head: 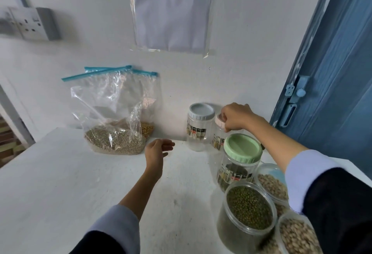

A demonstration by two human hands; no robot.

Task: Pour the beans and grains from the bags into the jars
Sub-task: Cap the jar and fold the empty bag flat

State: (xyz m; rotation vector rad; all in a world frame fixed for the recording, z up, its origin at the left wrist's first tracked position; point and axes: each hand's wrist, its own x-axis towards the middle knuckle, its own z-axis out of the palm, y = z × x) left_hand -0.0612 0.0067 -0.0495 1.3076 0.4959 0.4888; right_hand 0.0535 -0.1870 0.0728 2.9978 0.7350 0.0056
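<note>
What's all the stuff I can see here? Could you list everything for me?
Bags: two, clear with blue zip strips, leaning on the wall at the table's back; front one holds greenish grains, the one behind yellowish grains.
Lidded jars: three, clear and empty; grey lid, pink lid, green lid, back right.
Open jars: three, near right; green beans, pale beans and.
Table: one, white.
Paper sheet: one, on the wall.
Socket: one, wall, left.
Door: blue, right.
Left hand: open, above the table.
Right hand: grips the pink lid.
</note>
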